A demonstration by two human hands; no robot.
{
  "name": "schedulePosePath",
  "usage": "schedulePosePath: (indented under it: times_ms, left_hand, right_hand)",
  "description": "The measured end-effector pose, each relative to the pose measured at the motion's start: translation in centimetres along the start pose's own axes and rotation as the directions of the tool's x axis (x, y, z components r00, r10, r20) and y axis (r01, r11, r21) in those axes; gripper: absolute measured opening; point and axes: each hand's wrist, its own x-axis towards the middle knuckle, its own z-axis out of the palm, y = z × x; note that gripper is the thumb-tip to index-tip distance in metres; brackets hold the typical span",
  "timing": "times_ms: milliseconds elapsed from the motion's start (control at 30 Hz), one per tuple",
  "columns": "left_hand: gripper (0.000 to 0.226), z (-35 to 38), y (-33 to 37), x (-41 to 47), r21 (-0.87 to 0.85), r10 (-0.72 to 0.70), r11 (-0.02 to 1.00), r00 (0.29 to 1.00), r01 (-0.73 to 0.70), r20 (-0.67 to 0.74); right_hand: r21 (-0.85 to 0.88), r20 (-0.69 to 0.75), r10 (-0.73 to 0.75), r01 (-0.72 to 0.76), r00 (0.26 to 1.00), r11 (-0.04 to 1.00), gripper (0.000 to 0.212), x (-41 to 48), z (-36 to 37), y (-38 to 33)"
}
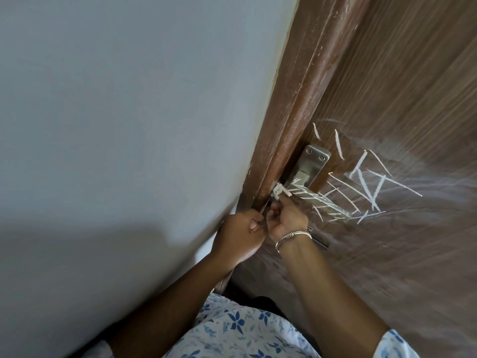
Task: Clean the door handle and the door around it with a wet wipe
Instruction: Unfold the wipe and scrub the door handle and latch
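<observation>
Centrally, a little right of the frame's middle, your right hand (285,220), with a bracelet (293,235) at the wrist, curls its fingers round a crumpled wet wipe (280,193) and holds it against the inner end of the door handle (322,200), close to the door's edge. Your left hand (238,236), just beside it on the left, is closed round the edge of the door (387,86), apparently steadying it. Note the lever's long axis: it runs from the pivot beside the wipe down and to the right, away from both hands. White chalk strokes (367,189) cross the lever along its length and cover the wood to its right. The right hand is thus the nearer one, and the likely next move is a drag of the wipe along that axis toward the lower-right tip. The backplate (316,158) above the lever shows no strokes. Cleaning appears barely begun.
</observation>
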Motion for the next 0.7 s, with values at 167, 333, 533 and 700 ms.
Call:
schedulePosePath:
  times_ms: [167,333,533,700]
  left_hand:
    - [0.011,0.3,0.1,0.2,0.041,0.014,0.999,1.0,-0.013,-0.008]
    - [0.028,0.0,-0.1,0.3,0.025,0.0,1.0,0.999,0.001,-0.049]
    - [0.027,0.1,-0.5,0.7,-0.047,-0.025,0.999,0.996,0.021,-0.085]
    - [0.025,0.5,-0.4,0.5,-0.083,-0.061,0.995,0.995,0.055,-0.074]
  right_hand:
    - [-0.041,-0.003,-0.066,0.066,0.998,0.997,0.012,-0.4,0.1,0.4]
    - [-0.209,0.028,-0.24,0.241,0.97,0.948,0.013,-1.0,0.3,1.8]
    - [-0.144,0.01,-0.317,0.315,0.948,0.938,0.038,-1.5,1.0,2.3]
    - [-0.008,0.041,-0.224,0.224,0.974,0.975,0.031,-1.2,0.5,2.4]
